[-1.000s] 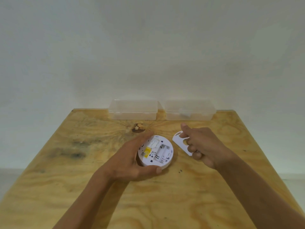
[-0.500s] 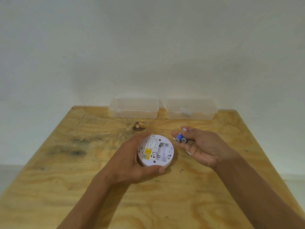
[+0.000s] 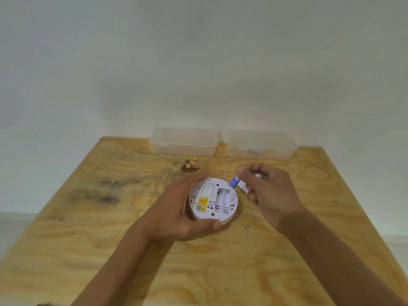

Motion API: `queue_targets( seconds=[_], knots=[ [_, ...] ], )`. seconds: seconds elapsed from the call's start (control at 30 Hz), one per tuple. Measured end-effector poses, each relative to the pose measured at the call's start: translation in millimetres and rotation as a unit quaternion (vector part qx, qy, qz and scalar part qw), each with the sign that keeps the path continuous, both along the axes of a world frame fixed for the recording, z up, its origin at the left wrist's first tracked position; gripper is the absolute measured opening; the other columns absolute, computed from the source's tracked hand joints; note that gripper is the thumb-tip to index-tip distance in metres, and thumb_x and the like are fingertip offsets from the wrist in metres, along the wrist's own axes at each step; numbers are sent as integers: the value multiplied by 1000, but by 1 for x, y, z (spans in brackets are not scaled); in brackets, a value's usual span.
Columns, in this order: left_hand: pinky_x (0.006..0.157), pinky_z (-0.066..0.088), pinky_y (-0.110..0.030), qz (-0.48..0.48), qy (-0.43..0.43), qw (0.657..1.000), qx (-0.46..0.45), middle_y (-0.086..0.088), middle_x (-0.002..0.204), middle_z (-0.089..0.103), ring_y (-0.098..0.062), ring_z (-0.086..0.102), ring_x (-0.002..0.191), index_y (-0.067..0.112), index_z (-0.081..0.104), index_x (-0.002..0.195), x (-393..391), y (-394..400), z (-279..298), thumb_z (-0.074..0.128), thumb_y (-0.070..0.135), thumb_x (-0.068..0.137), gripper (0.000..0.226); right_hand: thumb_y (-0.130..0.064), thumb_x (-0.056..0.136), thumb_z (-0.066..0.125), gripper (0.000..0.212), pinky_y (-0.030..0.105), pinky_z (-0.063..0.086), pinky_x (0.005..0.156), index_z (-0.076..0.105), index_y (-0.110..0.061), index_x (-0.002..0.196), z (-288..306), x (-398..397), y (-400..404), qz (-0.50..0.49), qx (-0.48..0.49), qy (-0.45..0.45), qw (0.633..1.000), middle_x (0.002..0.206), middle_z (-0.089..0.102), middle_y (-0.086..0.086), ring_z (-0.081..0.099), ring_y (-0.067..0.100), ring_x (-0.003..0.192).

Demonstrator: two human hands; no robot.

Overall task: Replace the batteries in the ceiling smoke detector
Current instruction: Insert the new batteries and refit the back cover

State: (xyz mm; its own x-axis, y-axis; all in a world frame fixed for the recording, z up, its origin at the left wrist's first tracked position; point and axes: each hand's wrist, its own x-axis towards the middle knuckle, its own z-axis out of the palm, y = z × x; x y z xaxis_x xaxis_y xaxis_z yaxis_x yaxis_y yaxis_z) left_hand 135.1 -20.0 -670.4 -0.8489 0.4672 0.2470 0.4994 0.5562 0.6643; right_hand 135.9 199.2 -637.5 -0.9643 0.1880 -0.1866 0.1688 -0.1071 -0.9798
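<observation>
The round white smoke detector [image 3: 213, 200] lies back side up on the wooden table [image 3: 132, 250], its battery compartment [image 3: 223, 200] uncovered with white slots showing. My left hand [image 3: 176, 214] cups its left and near rim. My right hand [image 3: 268, 191] holds a blue battery [image 3: 234, 181] between thumb and finger, its tip at the detector's far right edge; a second battery [image 3: 257, 176] peeks from the same hand. A white cover piece [image 3: 242, 186] lies on the table, mostly hidden under my right hand.
Two clear lidded plastic boxes stand at the table's far edge against the wall: the left box [image 3: 184, 141] and the right box [image 3: 261, 144], which has something small inside. A dark knot [image 3: 189, 166] marks the wood behind the detector.
My right hand put the white cover piece down, then came up holding blue batteries and brought one toward the detector's far right edge. My left hand kept hold of the detector.
</observation>
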Motion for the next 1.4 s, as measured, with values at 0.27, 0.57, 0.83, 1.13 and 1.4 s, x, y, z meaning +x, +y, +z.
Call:
queue_targets(
  seconds=[0.27,0.57,0.83,1.13,1.4],
  knots=[
    [95,49,-28,-32,2,999,32,5,123,65,-7,61,110,17,57,132,-1,6,9,78,49,70,73,-19,70,88,16,6,38,62,76,-18,81,-13,18,-7,105,344,287,888,74,68,-24,59,-6,64],
    [97,51,-39,-11,10,999,52,4,120,67,-9,63,112,9,60,131,-3,5,1,89,40,64,79,-19,78,81,10,33,54,71,81,-17,88,-17,25,-3,192,428,333,817,95,78,-5,71,4,89],
    [99,49,-43,9,-1,999,50,2,127,65,-13,62,117,12,58,134,-5,5,-4,89,42,62,84,-30,76,82,17,10,38,60,82,-21,90,-12,13,1,232,419,257,839,83,60,-13,54,-1,72],
    [97,50,-47,24,2,998,55,3,125,65,-16,63,116,14,59,131,-6,6,-10,90,45,59,84,-61,83,59,32,29,41,62,76,-35,92,-3,12,-5,237,522,136,808,82,51,-11,50,3,74],
    [98,49,-46,33,14,998,44,5,125,66,-15,62,117,15,60,132,-5,7,-12,82,58,60,86,-15,92,64,14,23,47,65,75,-23,95,7,-1,-11,49,205,25,977,80,64,0,57,8,68]
  ],
)
